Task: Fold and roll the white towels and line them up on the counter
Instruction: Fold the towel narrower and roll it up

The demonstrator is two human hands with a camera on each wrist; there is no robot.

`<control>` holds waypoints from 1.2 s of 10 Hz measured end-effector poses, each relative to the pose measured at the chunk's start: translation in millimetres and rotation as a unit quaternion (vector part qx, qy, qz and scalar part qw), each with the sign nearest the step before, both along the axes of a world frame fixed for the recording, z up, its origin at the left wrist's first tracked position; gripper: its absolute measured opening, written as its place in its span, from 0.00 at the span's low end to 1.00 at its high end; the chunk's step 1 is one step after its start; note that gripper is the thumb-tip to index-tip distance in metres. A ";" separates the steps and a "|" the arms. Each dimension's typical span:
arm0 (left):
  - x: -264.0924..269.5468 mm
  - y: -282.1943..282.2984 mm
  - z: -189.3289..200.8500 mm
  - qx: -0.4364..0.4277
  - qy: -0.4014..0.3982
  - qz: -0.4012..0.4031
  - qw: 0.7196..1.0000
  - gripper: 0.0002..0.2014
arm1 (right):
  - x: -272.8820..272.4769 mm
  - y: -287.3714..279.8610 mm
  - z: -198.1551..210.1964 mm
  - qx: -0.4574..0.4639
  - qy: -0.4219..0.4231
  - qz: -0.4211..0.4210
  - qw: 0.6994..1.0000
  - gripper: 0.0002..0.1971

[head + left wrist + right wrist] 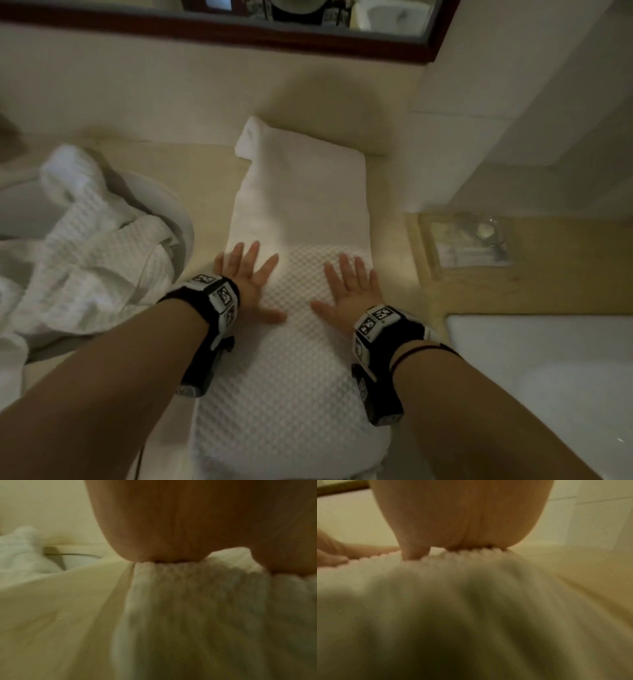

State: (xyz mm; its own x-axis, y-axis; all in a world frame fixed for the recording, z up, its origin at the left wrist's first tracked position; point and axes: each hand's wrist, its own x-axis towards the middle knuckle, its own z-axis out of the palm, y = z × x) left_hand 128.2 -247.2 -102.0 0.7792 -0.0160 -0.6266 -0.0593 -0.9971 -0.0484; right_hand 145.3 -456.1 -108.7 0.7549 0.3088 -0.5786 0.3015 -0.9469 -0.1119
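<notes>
A long white waffle-weave towel (294,346) lies folded into a strip on the beige counter (205,171), running from the near edge to the back wall. My left hand (248,277) lies flat on its left side with fingers spread. My right hand (349,291) lies flat on its right side, fingers straight. Both palms press the cloth. The wrist views show only the heel of each hand on the towel (205,601) (453,595). The towel's far end (248,140) looks bunched at the wall.
A crumpled white waffle towel (78,246) lies over a round white basin (171,212) at the left. A clear tray with a glass (472,240) sits on the right ledge. A white tub edge (513,342) is at the right. A framed mirror (308,31) hangs behind.
</notes>
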 end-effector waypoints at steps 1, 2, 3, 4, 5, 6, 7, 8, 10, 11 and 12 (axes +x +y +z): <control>34.2 -4.1 13.6 0.000 -0.018 -0.054 0.998 0.52 | 30.2 23.4 23.4 0.020 -0.009 -0.013 1.000 0.43; 67.1 -1.9 18.1 -0.021 -0.014 -0.097 0.995 0.47 | 60.0 37.4 27.2 0.006 0.002 -0.014 1.000 0.42; 91.1 19.2 7.8 -0.023 -0.006 -0.062 0.998 0.47 | 79.8 32.7 8.6 -0.020 0.035 -0.061 0.997 0.41; 104.7 31.5 5.6 -0.047 -0.001 -0.031 0.998 0.50 | 89.1 27.0 3.3 -0.022 0.027 -0.089 0.995 0.45; 123.0 34.0 5.7 -0.022 0.013 -0.030 0.999 0.53 | 110.3 31.1 9.9 -0.026 -0.029 -0.122 0.992 0.40; 143.1 24.5 12.1 -0.020 -0.012 -0.058 0.998 0.51 | 131.0 47.0 13.4 0.006 -0.069 -0.123 0.990 0.35; 156.4 27.9 8.6 -0.044 -0.030 -0.094 0.994 0.49 | 136.9 52.1 5.5 -0.013 0.004 -0.095 0.995 0.36; 170.2 43.7 -0.5 -0.046 -0.019 -0.064 0.997 0.55 | 155.9 52.0 7.5 -0.010 0.012 -0.124 0.992 0.35; 186.7 48.0 -3.7 -0.069 -0.014 -0.041 0.997 0.57 | 186.5 53.5 0.8 -0.005 0.005 -0.154 0.988 0.36; 192.3 47.6 -3.3 -0.073 -0.005 -0.038 0.997 0.57 | 193.5 52.2 1.9 -0.003 0.013 -0.156 0.988 0.37; 192.8 46.4 -3.3 -0.071 -0.001 -0.038 0.997 0.57 | 193.7 51.4 0.5 -0.003 0.015 -0.155 0.988 0.38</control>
State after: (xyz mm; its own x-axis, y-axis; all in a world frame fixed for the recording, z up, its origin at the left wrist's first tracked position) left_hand 321.1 -200.8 -105.2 0.7731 -0.1629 -0.6130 -0.1350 -0.9866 0.0919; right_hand 339.0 -404.8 -108.2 0.7957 0.0617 -0.6025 -0.0063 -0.9939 -0.1101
